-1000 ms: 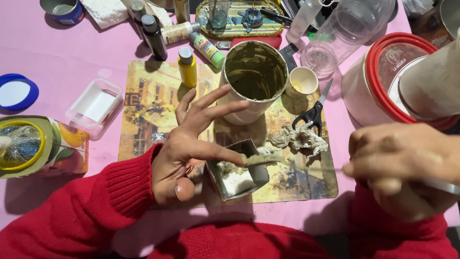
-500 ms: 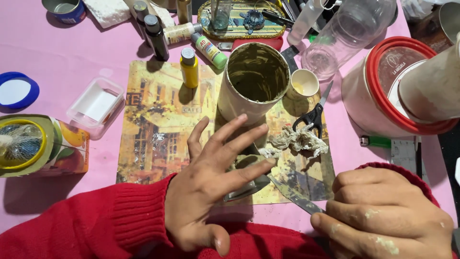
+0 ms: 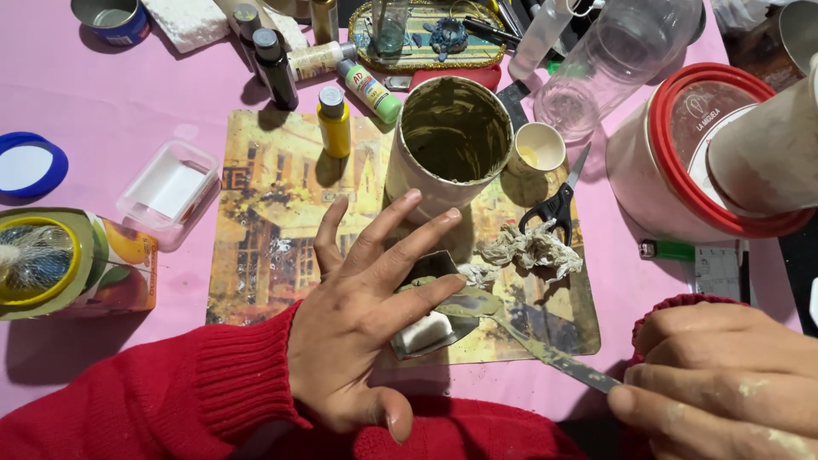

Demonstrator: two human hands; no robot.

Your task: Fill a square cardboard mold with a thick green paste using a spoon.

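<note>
My left hand (image 3: 362,319) lies spread, fingers apart, over a small metal tray (image 3: 426,328) that holds a white lump and greenish paste. My right hand (image 3: 724,383), smeared with paste, grips the handle of a palette knife (image 3: 520,336). Its paste-covered blade tip rests on the tray beside my left fingertips. A large open tin (image 3: 447,140), coated olive-green inside, stands just beyond the tray on a printed placemat (image 3: 264,230). A wad of crumpled pale fibre (image 3: 532,247) lies to the right of the tray.
Black scissors (image 3: 554,204), a small cup (image 3: 537,149) and a red-lidded white tub (image 3: 682,162) are at the right. Paint bottles (image 3: 334,123) stand behind the mat. A clear plastic box (image 3: 166,192), a carton (image 3: 77,264) and a blue lid (image 3: 30,166) sit left.
My left hand slid toward me and spread over the tray. My right hand drew in and down to the lower right, with the palette knife's blade now on the tray.
</note>
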